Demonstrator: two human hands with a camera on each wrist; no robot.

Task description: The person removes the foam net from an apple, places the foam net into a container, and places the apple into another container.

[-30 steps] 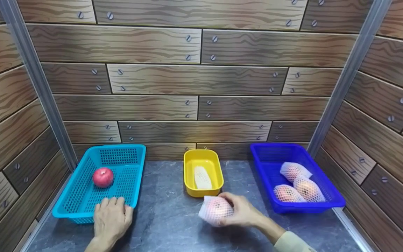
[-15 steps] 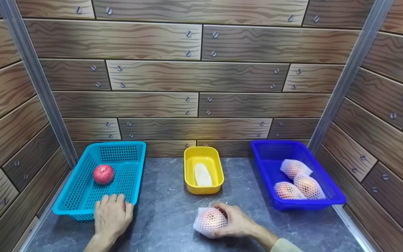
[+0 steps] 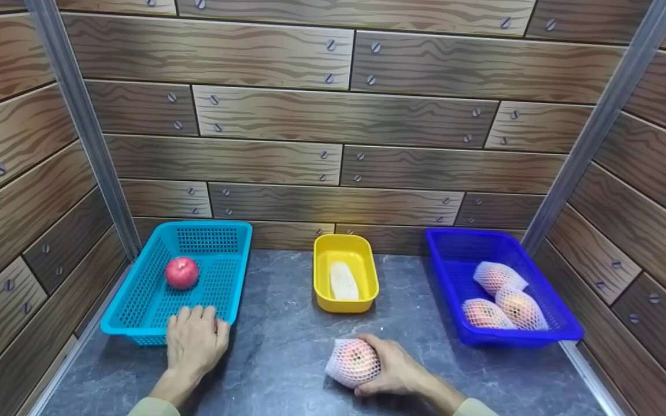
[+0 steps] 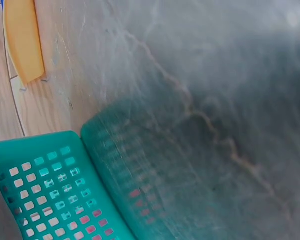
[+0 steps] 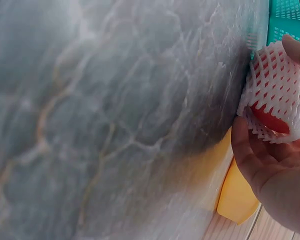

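Observation:
In the head view my right hand (image 3: pixel 393 370) holds an apple (image 3: pixel 355 362) in a white foam net sleeve, low at the tabletop in front of the yellow tub. Red skin shows through the sleeve's end in the right wrist view, where the thumb and fingers lie around the netted apple (image 5: pixel 277 92). My left hand (image 3: pixel 196 341) rests on the front rim of a teal basket (image 3: pixel 243 260), its fingers over the edge. Inside that basket sits one bare red apple (image 3: pixel 182 273). The yellow tub (image 3: pixel 320 271) contains a white foam net sleeve (image 3: pixel 343 282) lying flat.
On the right stands a blue basket (image 3: pixel 446 260) with three netted apples (image 3: pixel 521 309) grouped toward its front right. Wood-patterned walls (image 3: pixel 287 115) enclose the dark marbled table (image 3: pixel 278 341) at the back and sides.
The right hand has brought the netted apple from just before the tub toward the front of the table. The left hand stays at the teal basket's rim. The head view has tilted down slightly.

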